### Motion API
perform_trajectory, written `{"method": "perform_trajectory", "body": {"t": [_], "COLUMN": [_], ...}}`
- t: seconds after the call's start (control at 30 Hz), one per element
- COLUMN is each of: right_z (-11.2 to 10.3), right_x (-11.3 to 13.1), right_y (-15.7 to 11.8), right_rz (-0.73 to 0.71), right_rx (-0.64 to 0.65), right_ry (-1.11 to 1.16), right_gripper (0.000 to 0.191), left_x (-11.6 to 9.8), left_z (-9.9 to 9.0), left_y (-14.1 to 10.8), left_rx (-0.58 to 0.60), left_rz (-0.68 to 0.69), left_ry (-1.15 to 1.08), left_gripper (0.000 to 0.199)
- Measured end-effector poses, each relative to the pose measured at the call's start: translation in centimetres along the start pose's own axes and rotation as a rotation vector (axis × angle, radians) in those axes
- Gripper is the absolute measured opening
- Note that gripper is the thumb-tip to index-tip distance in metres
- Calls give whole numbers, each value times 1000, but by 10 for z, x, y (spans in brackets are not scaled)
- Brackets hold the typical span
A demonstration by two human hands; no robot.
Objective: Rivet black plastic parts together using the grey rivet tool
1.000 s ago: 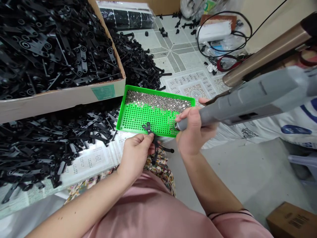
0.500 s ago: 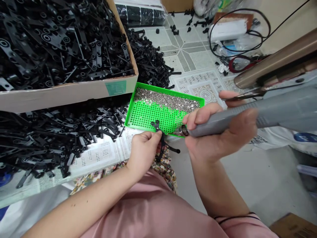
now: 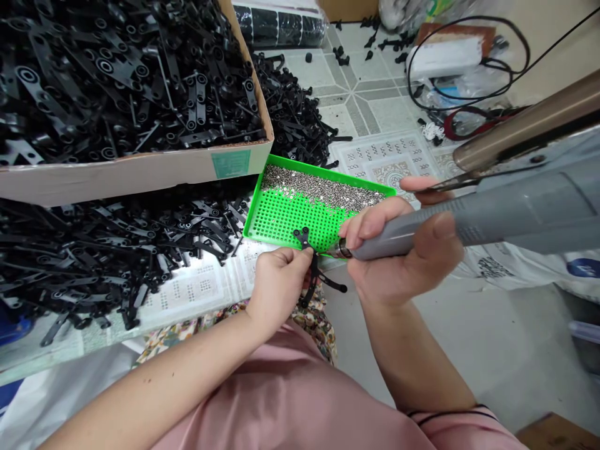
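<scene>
Between thumb and fingertips my left hand [image 3: 280, 278] pinches a black plastic bracket [image 3: 323, 279] with curved arms, at the near edge of a green tray [image 3: 262, 236]. My right hand [image 3: 405, 256] is wrapped round a grey electric screwdriver [image 3: 478, 219]. Its metal tip points left at the bracket, very close to it; whether they touch I cannot tell. Small silver screws [image 3: 323, 187] lie heaped along the far side of the tray, whose floor is a grid of holes. My right fingers cover the tray's right end.
A cardboard box [image 3: 159, 172] full of black plastic parts stands at the upper left. Loose black parts [image 3: 187, 231] are piled around it. Behind are a plastic-wrapped roll [image 3: 281, 26] and a looped black cable [image 3: 469, 103]. A brown tube [image 3: 529, 125] juts in at right.
The whole view has shifted slightly, moving the box and tray rightward. My right thumb has slid a little toward the screwdriver's tip. Both hands keep their holds.
</scene>
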State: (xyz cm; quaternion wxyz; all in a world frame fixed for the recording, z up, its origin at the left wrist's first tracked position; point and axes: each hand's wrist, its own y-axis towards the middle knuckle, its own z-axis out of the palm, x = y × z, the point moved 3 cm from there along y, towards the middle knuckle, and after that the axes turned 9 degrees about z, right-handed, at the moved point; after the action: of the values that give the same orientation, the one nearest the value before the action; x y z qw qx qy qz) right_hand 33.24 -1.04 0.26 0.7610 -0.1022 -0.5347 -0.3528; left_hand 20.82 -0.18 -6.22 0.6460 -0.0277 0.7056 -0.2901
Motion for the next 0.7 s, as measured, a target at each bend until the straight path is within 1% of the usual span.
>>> {"method": "perform_trajectory", "body": {"t": [0.13, 0.33, 0.5, 0.7], "right_z": [1, 4, 5, 3], "right_x": [-1, 1, 3, 3], "right_y": [-1, -4, -3, -3], "right_rz": [-15, -9, -80, -53], "right_rx": [16, 85, 117, 151], "right_ry": [5, -43, 8, 34], "right_gripper": [23, 23, 25, 26], "left_x": [0, 0, -2, -1], "left_z": [1, 0, 0, 0], "left_y": [0, 0, 1, 0], "left_rx": [5, 9, 2, 5], "left_rz": [-5, -4, -6, 1], "left_ry": [-13, -14, -10, -4], "left_gripper": [31, 31, 31, 31]}}
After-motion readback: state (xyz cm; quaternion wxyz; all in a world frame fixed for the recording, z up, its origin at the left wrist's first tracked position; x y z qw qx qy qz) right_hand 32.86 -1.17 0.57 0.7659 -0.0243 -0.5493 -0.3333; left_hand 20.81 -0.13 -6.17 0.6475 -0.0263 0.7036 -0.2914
